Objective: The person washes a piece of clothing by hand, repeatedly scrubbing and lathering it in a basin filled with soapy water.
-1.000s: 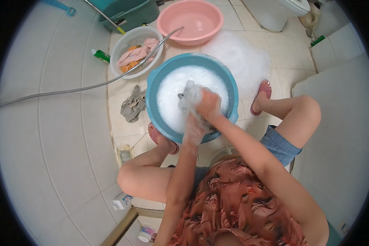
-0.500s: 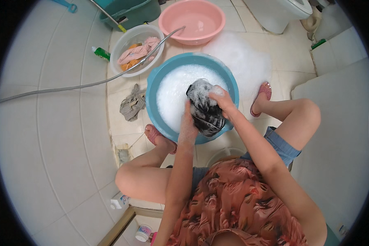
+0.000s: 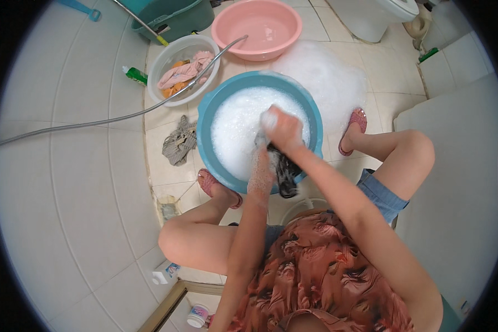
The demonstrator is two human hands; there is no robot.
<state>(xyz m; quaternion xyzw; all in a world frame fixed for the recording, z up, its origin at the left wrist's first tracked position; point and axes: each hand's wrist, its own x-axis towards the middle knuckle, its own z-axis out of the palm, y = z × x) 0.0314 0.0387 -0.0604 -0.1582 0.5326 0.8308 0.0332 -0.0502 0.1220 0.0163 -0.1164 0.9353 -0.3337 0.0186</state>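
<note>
A wet black garment (image 3: 286,176), streaked with suds, is bunched between my hands over the blue basin (image 3: 205,141). My right hand (image 3: 284,130) is closed in a fist on its upper end, with foam about the fingers. Below and to the left, my left hand (image 3: 263,166), wet and sudsy, grips the cloth from the side; its fingers are partly hidden. The garment's lower end hangs at the basin's near rim. White foam (image 3: 232,124) covers the water inside.
A pale tub (image 3: 154,69) of pink and orange clothes and a pink basin (image 3: 260,41) stand beyond. A grey hose (image 3: 116,118) crosses from the left wall into the pink basin. A grey cloth (image 3: 179,143) lies on the floor left; suds (image 3: 337,83) spread at right.
My right hand has turned over and closed into a fist on the cloth. The garment, spread wider before, is now bunched and narrower, its lower end nearer me.
</note>
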